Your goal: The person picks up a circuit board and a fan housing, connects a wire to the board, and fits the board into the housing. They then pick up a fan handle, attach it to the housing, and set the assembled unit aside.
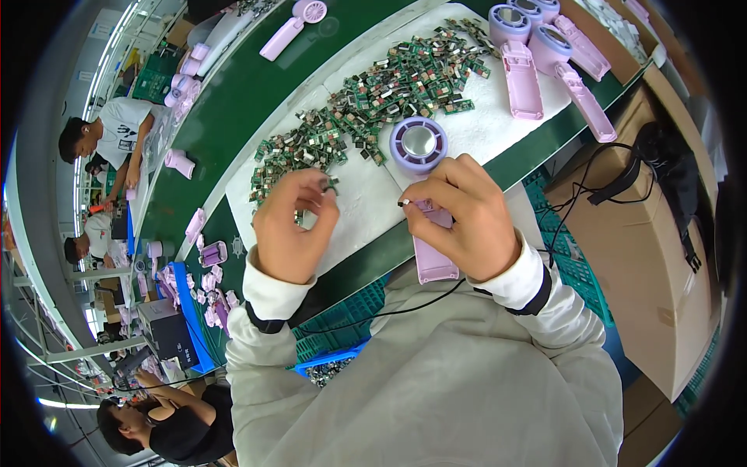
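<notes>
A lilac handheld fan (419,145) lies on the white foam sheet, its open handle (433,263) pointing toward me and partly covered by my right hand (467,222). That hand is closed in a pinch over the handle; a tiny white-and-black piece (405,202) shows at its fingertips, too small to name. To the left, my left hand (292,229) has its fingers curled, with a small green circuit board (333,185) at the tips of thumb and forefinger. Just beyond it spreads a long heap of similar circuit boards (397,86).
More lilac fans (521,78) with open handles lie at the far right. A green belt (233,101) carries another fan (294,27). Cardboard boxes (630,249) and a black cable (572,202) are on my right. Other people (117,136) sit at the left.
</notes>
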Available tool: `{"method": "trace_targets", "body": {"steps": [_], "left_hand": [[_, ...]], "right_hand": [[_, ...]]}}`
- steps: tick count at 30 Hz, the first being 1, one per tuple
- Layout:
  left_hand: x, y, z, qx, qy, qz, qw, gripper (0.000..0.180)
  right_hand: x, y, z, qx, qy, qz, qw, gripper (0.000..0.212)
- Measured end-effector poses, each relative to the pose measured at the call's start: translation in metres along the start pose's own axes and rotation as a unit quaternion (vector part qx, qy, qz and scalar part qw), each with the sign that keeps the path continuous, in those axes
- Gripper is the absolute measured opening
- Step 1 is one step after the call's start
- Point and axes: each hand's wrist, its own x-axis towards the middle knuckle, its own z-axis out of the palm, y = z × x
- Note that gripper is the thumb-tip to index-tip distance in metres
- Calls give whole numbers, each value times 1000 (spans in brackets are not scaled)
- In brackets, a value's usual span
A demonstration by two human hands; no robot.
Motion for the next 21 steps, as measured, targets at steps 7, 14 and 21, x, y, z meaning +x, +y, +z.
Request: {"method": "trace_targets", "body": {"steps": [7, 14, 21], "left_hand": [[-3, 1, 2, 6, -43, -12, 999, 22], [-16, -3, -6, 60, -56, 84, 993, 21], [-25, 23, -10, -10, -43, -77, 996, 31]], "right_hand": [[0, -2, 1, -12, -10, -1, 1000, 14], [0, -1, 2, -12, -4, -6, 1000, 14], [-1, 0, 0, 5, -6, -8, 1000, 14]]}}
